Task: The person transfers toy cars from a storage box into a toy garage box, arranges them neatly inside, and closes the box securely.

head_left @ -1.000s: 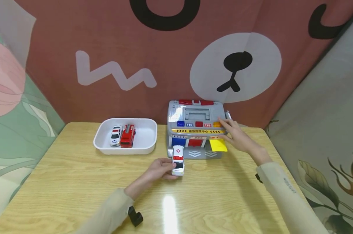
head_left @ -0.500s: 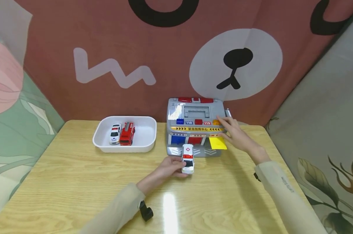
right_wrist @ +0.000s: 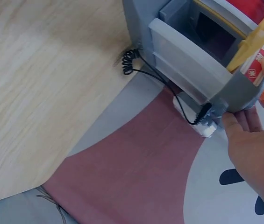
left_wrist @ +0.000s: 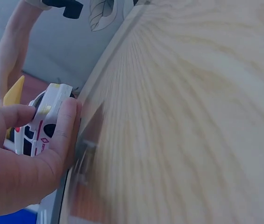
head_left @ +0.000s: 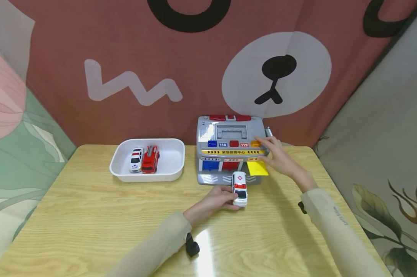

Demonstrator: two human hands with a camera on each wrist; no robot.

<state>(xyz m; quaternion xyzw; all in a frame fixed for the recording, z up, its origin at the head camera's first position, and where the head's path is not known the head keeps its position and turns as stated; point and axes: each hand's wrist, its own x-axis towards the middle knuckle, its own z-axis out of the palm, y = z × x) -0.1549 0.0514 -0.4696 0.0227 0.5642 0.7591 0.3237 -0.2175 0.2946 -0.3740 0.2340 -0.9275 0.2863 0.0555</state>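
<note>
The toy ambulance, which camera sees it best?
The head view shows the toy ambulance from above, red light and cross uncovered. The left wrist view shows one side, partly behind fingers; the right wrist view misses it.

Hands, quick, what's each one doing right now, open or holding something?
Left hand: holding the toy ambulance between thumb and fingers.
Right hand: open, fingers touching the toy station at its front corner.
</note>
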